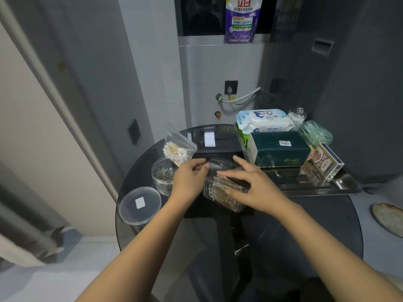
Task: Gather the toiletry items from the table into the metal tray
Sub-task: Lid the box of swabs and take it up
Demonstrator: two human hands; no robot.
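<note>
Both hands, left (189, 179) and right (253, 185), grasp the clear box (222, 194) between their fingers; next, lifting it into the tray (340, 186) just right of them.

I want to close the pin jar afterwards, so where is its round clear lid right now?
In the head view, the round clear lid lies flat near the glass table's left edge, just in front and left of the open pin jar.

A round dark glass tabletop (283, 225) stands against a pale tiled wall (209, 66). A black socket (231, 87) sits above a white hose (244, 97). Grey curtain (28, 232) hangs left over light floor (87, 269).
</note>
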